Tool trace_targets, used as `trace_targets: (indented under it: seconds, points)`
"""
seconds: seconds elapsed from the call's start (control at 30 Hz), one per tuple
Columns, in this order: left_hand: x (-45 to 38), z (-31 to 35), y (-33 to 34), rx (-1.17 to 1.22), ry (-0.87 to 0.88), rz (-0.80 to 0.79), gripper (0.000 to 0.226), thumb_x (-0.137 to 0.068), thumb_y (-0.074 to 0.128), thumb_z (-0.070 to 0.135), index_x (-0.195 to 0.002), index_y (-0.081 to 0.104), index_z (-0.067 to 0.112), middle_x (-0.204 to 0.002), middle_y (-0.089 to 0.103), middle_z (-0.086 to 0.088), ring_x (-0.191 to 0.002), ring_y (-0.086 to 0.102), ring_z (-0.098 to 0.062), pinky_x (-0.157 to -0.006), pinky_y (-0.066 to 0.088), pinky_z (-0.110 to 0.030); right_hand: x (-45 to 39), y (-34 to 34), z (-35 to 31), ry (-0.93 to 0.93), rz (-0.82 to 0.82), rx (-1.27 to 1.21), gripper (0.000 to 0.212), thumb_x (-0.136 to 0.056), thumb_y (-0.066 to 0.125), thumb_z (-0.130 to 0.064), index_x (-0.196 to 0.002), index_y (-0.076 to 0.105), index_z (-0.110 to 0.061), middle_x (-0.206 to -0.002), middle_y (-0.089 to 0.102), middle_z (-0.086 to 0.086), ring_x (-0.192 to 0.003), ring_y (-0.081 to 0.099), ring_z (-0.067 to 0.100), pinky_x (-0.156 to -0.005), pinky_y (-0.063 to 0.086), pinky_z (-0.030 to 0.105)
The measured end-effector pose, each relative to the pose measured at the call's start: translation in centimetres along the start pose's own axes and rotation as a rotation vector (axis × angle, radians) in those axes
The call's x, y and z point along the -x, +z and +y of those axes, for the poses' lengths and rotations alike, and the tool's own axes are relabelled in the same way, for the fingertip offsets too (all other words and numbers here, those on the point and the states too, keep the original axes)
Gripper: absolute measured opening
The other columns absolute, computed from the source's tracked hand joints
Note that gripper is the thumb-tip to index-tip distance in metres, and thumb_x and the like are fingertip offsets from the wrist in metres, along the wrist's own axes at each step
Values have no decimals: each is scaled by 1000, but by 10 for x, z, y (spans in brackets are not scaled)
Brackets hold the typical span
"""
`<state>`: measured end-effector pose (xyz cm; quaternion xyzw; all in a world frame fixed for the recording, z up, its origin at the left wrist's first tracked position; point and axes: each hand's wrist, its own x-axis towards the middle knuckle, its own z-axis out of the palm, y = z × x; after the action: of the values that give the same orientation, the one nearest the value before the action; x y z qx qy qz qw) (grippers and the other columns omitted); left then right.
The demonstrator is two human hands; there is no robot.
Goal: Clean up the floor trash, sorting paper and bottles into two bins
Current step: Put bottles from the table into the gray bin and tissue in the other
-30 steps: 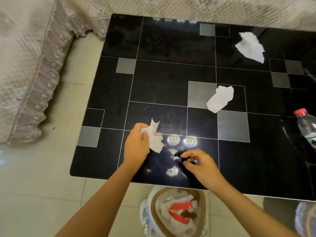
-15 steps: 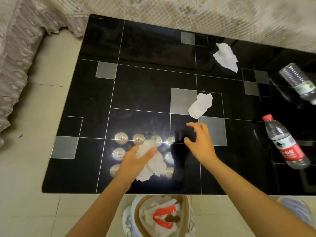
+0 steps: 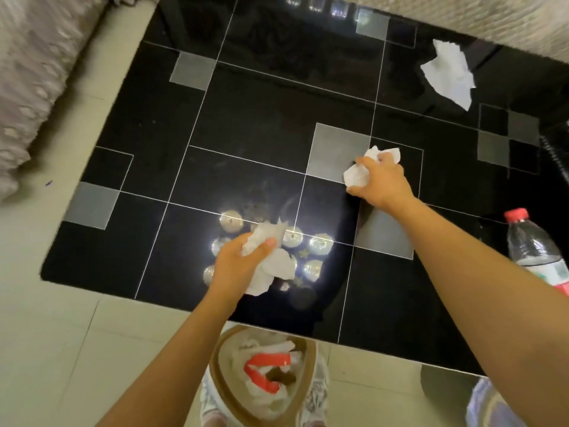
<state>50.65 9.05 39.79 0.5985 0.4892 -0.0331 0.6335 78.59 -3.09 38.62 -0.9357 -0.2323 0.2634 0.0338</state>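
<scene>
My left hand (image 3: 240,266) grips a crumpled white paper (image 3: 272,263) above the near part of the black patterned surface (image 3: 252,118). My right hand (image 3: 383,184) is closed over a second crumpled paper (image 3: 358,175) near the middle of that surface. A third white paper (image 3: 448,73) lies loose at the far right. A clear plastic bottle with a red cap (image 3: 535,246) lies at the right edge, partly behind my right forearm. Directly below my arms stands a brown-rimmed bin (image 3: 221,359) holding white paper and a red-and-white wrapper.
Pale floor tiles (image 3: 46,334) run along the left and near side. A lace-edged cloth (image 3: 34,72) hangs at the left and another along the top right. The rim of a second, bluish container (image 3: 489,405) shows at the bottom right corner.
My right hand reached forward and closed on the middle paper. My left hand stayed shut on its paper, near the bin side. The view shifted, so the second bottle is out of frame.
</scene>
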Motion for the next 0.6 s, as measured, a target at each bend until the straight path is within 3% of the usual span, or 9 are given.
trace_targets:
  seconds: [0.07, 0.17, 0.3, 0.4, 0.47, 0.53, 0.6]
  points:
    - [8, -8, 5, -13, -15, 72, 28, -85, 67, 40, -104, 65, 19, -101, 69, -9, -91, 67, -30, -84, 54, -54, 13, 11, 1, -65, 118, -34, 39, -86, 60, -23, -125, 53, -21, -133, 40, 15, -119, 38, 38, -94, 39, 43]
    - [25, -20, 11, -21, -25, 126, 26, -85, 68, 36, -104, 60, 20, -104, 66, -8, -94, 65, -27, -84, 56, -47, 45, 29, -1, -201, 53, -105, 20, -85, 61, -18, -105, 64, -20, -113, 53, 13, -106, 49, 34, -83, 37, 32]
    - [56, -45, 9, -23, -19, 129, 34, -84, 69, 39, -110, 58, 19, -103, 65, -1, -89, 65, -17, -74, 59, -33, 109, 58, -11, -312, -130, -245, 16, -79, 67, -14, -93, 69, -22, -102, 61, 6, -93, 57, 24, -78, 40, 25]
    - [81, -70, 3, -82, 12, 115, 30, -86, 67, 35, -112, 58, 21, -102, 65, 1, -90, 65, -16, -71, 57, -25, 168, 81, -23, -346, -235, -409, 17, -79, 70, -14, -94, 70, -21, -97, 59, -4, -85, 54, 11, -70, 36, 6]
    - [98, -91, 1, -120, -6, 115, 28, -88, 66, 33, -111, 59, 19, -101, 66, 2, -90, 65, -17, -77, 57, -30, 206, 102, -28, -372, -292, -501, 17, -79, 70, -13, -94, 69, -21, -95, 57, -8, -85, 53, 8, -72, 37, 7]
    - [113, -113, 0, -191, -66, 120, 29, -88, 66, 30, -112, 61, 16, -99, 65, 1, -91, 64, -20, -86, 55, -36, 239, 125, -28, -382, -329, -493, 18, -79, 70, -17, -96, 67, -23, -98, 57, -7, -88, 54, 10, -77, 43, 19]
    - [125, -134, 1, -255, -112, 129, 32, -87, 67, 27, -116, 60, 15, -102, 64, 0, -95, 62, -21, -85, 49, -31, 265, 149, -24, -359, -354, -449, 22, -80, 70, -21, -100, 65, -27, -103, 56, -8, -93, 54, 10, -79, 45, 21]
